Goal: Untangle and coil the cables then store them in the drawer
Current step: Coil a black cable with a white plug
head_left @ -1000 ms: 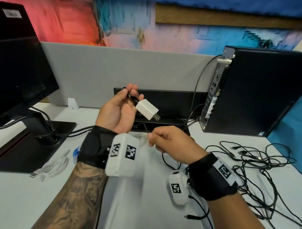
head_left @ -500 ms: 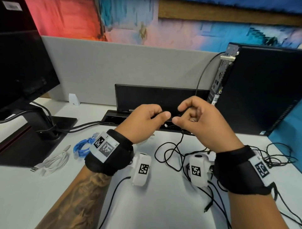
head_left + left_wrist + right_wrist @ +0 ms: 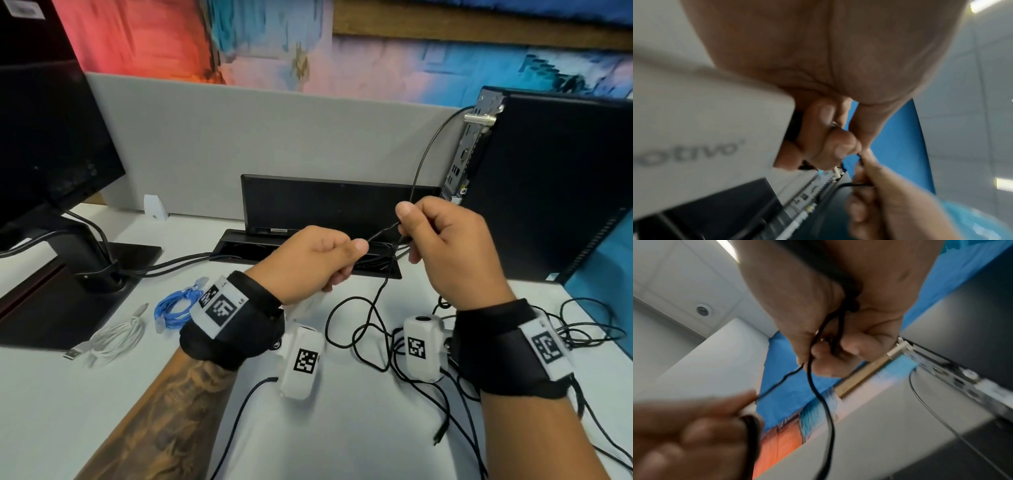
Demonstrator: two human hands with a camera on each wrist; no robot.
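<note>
A thin black cable [image 3: 373, 301] runs between my two hands above the white desk [image 3: 342, 428], and its slack hangs in loops onto the desk. My left hand [image 3: 322, 260] is curled around a white charger block [image 3: 711, 129] and coiled turns of the cable [image 3: 751, 423]. My right hand [image 3: 442, 240] pinches the cable [image 3: 818, 382] between thumb and fingers, a little higher and to the right. A tangle of black cables [image 3: 589, 329] lies at the right, partly behind my right wrist.
A coiled blue cable [image 3: 174, 308] and a coiled white USB cable [image 3: 109, 339] lie at the left near the monitor base [image 3: 68, 298]. A black computer tower [image 3: 555, 185] stands at the right. A cable tray [image 3: 308, 255] sits behind my hands. No drawer shows.
A second ago my left hand held the charger up, palm showing, with my right hand low. Both hands now face back-up at one height, and they have drawn slightly apart along the cable.
</note>
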